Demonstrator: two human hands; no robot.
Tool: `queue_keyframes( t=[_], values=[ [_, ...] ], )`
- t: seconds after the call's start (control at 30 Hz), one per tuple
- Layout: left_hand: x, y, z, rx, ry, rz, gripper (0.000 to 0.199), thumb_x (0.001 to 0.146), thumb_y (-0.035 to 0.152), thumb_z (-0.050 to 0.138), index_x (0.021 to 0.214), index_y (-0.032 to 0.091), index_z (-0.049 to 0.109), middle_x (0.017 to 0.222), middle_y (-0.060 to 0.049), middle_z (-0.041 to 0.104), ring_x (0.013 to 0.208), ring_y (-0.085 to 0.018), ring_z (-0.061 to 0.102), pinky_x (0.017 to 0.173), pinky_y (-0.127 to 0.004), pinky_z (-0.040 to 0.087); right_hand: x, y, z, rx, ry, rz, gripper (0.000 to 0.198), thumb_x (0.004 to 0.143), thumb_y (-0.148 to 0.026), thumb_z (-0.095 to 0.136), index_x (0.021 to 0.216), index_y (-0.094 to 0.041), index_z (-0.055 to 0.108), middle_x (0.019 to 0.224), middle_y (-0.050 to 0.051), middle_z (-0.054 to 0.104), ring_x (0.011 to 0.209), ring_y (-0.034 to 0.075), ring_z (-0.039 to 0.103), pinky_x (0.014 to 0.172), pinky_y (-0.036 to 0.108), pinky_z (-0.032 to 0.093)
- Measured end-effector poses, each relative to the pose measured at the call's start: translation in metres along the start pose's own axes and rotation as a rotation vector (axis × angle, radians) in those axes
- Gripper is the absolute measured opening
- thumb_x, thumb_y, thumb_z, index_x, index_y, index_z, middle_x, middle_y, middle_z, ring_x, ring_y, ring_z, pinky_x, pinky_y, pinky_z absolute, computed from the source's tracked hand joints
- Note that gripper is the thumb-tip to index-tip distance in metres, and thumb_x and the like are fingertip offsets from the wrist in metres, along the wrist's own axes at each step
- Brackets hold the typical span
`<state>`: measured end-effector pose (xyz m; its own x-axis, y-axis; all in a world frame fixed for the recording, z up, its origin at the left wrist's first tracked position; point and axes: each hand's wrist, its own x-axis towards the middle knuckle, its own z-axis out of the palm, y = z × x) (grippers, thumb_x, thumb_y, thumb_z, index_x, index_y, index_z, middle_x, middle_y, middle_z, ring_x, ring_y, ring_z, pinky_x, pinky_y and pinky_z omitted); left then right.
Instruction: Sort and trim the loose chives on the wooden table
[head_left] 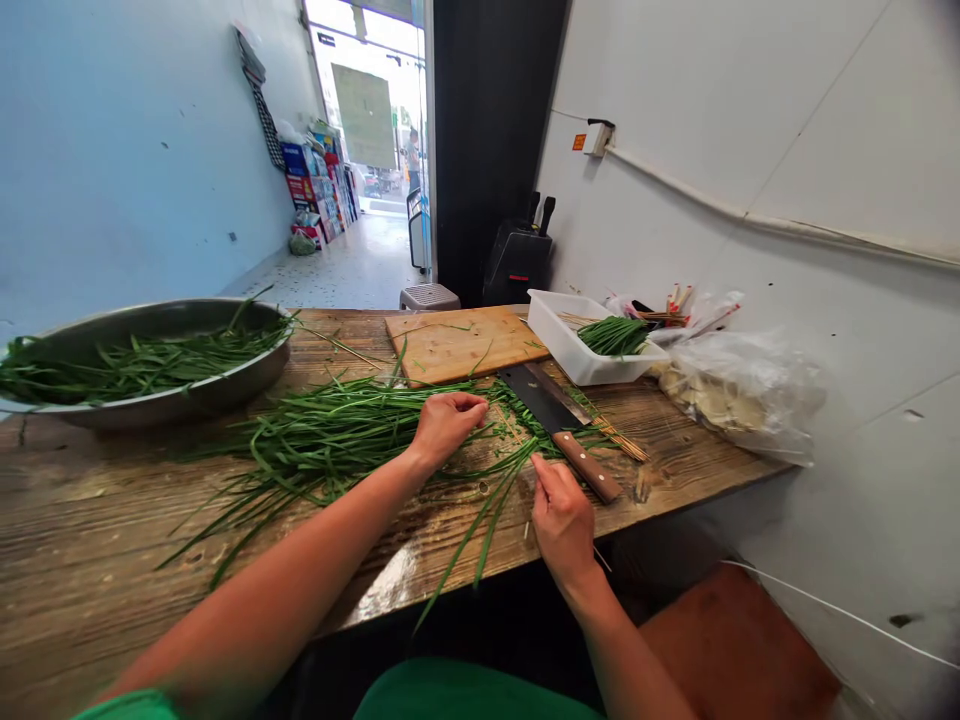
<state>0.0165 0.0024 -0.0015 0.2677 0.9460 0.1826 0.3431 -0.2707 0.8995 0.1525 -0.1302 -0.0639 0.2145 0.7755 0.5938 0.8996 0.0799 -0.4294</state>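
Note:
A heap of long green garlic chives (322, 430) lies across the wooden table. My left hand (450, 425) is over its right end, thumb and fingers pinched together; what is between them, if anything, is too small to tell. My right hand (564, 515) is closed near the table's front edge, its fingertips at the ends of a few loose chives (487, 510) that fan toward me. A thin pale stick end shows beneath this hand; whether the hand grips it is unclear. Just beyond lies a cleaver (551, 405) with a wooden handle, among chopped green bits.
A wide metal basin (187, 395) of chives stands left. Behind the cleaver are a cutting board (457, 345) and a white plastic tub (574, 345) holding a chive bundle (615, 336). Bamboo skewers (619, 437) lie right, near a plastic bag (735, 395) of pale pieces.

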Motion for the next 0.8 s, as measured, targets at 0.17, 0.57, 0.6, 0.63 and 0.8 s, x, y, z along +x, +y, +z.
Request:
queue_keyframes(
  t=[0.17, 0.57, 0.6, 0.63, 0.8],
  values=[
    [-0.0003, -0.0022, -0.0005, 0.011, -0.003, 0.021, 0.028, 0.065, 0.033, 0.054, 0.075, 0.012, 0.069, 0.055, 0.0, 0.063, 0.053, -0.012, 0.054, 0.053, -0.02, 0.038, -0.0005, 0.0006, 0.0005, 0.004, -0.004, 0.003, 0.034, 0.088, -0.017, 0.034, 0.111, -0.016, 0.059, 0.084, 0.007, 0.061, 0.076, 0.015, 0.058, 0.068, 0.023, 0.045],
    [-0.0005, -0.001, -0.0005, 0.042, -0.01, 0.009, 0.028, 0.066, 0.03, 0.055, 0.081, 0.012, 0.07, 0.056, -0.002, 0.065, 0.054, -0.012, 0.057, 0.052, -0.02, 0.04, -0.0012, 0.0016, 0.0018, -0.011, 0.003, -0.01, 0.034, 0.087, -0.016, 0.034, 0.111, -0.015, 0.059, 0.083, 0.008, 0.061, 0.075, 0.015, 0.059, 0.068, 0.024, 0.046],
    [-0.0005, -0.0013, -0.0004, 0.043, -0.006, 0.013, 0.028, 0.066, 0.03, 0.055, 0.081, 0.012, 0.07, 0.057, -0.002, 0.066, 0.054, -0.012, 0.057, 0.051, -0.02, 0.04, -0.0011, 0.0017, 0.002, -0.011, 0.003, -0.01, 0.034, 0.087, -0.016, 0.034, 0.11, -0.015, 0.059, 0.083, 0.008, 0.061, 0.075, 0.015, 0.059, 0.067, 0.023, 0.046],
    [-0.0005, -0.0016, -0.0002, 0.044, -0.002, 0.016, 0.028, 0.066, 0.031, 0.055, 0.081, 0.013, 0.07, 0.058, -0.002, 0.066, 0.054, -0.012, 0.057, 0.051, -0.019, 0.04, -0.001, 0.0018, 0.0022, -0.012, 0.004, -0.01, 0.034, 0.087, -0.016, 0.034, 0.11, -0.015, 0.059, 0.083, 0.008, 0.061, 0.076, 0.015, 0.059, 0.067, 0.023, 0.046],
    [-0.0007, -0.0024, 0.0012, 0.026, 0.023, -0.002, 0.029, 0.066, 0.032, 0.056, 0.082, 0.012, 0.07, 0.061, -0.002, 0.067, 0.054, -0.012, 0.057, 0.05, -0.019, 0.04, -0.001, 0.002, 0.0027, -0.012, 0.015, -0.018, 0.034, 0.087, -0.016, 0.034, 0.109, -0.015, 0.06, 0.084, 0.008, 0.061, 0.076, 0.015, 0.059, 0.068, 0.023, 0.046]
  ],
)
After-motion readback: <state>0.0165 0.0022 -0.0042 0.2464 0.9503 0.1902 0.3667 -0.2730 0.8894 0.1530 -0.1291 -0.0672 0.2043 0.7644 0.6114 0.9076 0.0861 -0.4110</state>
